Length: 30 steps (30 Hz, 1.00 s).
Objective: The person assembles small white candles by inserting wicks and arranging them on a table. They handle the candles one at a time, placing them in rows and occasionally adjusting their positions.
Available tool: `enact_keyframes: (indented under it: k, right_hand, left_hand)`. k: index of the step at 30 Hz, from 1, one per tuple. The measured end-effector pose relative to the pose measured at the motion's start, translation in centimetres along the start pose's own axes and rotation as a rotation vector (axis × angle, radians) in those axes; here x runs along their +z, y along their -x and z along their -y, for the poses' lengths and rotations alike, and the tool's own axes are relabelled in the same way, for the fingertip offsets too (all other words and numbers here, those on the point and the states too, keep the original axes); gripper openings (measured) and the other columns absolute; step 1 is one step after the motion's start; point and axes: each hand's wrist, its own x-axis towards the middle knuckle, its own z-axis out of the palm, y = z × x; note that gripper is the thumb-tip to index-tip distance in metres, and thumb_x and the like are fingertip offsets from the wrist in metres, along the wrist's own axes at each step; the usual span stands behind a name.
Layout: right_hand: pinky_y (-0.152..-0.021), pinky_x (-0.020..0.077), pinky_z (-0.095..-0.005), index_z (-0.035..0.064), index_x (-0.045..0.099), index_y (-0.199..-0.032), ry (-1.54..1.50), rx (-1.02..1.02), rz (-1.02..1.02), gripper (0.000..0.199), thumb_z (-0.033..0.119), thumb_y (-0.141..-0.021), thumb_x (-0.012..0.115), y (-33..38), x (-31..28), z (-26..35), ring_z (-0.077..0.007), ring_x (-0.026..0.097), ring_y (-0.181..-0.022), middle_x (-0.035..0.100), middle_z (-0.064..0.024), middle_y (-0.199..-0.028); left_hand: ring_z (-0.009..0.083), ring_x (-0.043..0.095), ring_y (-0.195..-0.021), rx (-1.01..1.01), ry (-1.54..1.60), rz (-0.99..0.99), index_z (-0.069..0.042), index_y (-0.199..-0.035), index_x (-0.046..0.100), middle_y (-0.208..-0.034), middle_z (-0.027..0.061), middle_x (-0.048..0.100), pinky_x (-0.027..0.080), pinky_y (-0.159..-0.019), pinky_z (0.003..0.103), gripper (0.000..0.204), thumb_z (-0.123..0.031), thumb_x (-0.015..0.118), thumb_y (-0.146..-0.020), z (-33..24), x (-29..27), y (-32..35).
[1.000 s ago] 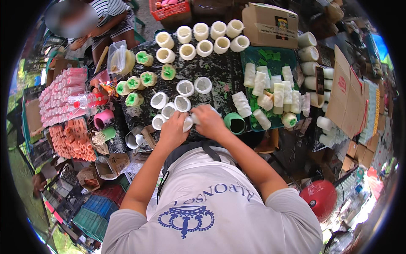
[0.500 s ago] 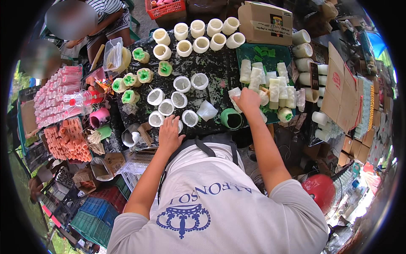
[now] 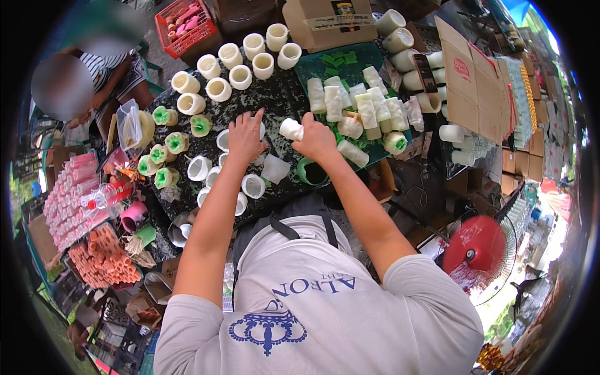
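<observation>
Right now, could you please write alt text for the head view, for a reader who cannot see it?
A person's right hand holds a small white cylinder over a dark tabletop, while the left hand rests on white cups. Wrapped white rolls lie on a green tray to the right, green-filled cups to the left.

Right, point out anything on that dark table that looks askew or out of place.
Mostly orderly: the cream cups stand upright in rows. One translucent cup near the left hand lies tilted on its side among upright ones, and the white rolls on the green tray lie at mixed angles. The right hand holds a small white cup.
</observation>
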Motion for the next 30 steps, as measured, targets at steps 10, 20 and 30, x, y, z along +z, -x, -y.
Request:
enact_keyframes:
  k: [10, 20, 30]
  right_hand:
    - [-0.09, 0.0634, -0.0481, 0.0105, 0.055, -0.135, -0.028, -0.079, -0.202, 0.069, 0.032, -0.08, 0.092, -0.1, 1.4, 0.0, -0.0343, 0.074, -0.112, 0.068, -0.0127, -0.121]
    - [-0.078, 0.0637, -0.0544, 0.0125, 0.058, -0.122, -0.234, -0.106, -0.281, 0.05, 0.026, -0.082, 0.086, -3.7, 1.0, 0.2, -0.0423, 0.078, -0.093, 0.076, -0.015, -0.11]
    - [-0.087, 0.0615, -0.0555, 0.0094, 0.052, -0.128, -0.293, -0.056, -0.434, 0.058, 0.023, -0.084, 0.087, -12.9, 0.2, -0.5, -0.0439, 0.074, -0.107, 0.073, -0.0203, -0.117]
  left_hand:
    - [0.0376, 0.063, -0.125, 0.135, 0.019, 0.094, -0.018, -0.135, 0.065, -0.129, 0.0126, 0.063, 0.05, -0.103, 0.052, 0.067, -0.015, 0.086, -0.071, 0.6, 0.6, 1.1]
    - [0.0356, 0.058, -0.136, 0.198, 0.069, 0.237, -0.016, -0.129, 0.069, -0.135, 0.0108, 0.064, 0.034, -0.128, 0.066, 0.05, -0.03, 0.087, -0.084, 0.8, -0.2, 1.7]
    - [0.0358, 0.058, -0.139, 0.123, 0.113, 0.134, -0.013, -0.139, 0.064, -0.141, 0.012, 0.063, 0.027, -0.13, 0.07, 0.058, -0.035, 0.085, -0.089, -0.1, 1.0, 2.1]
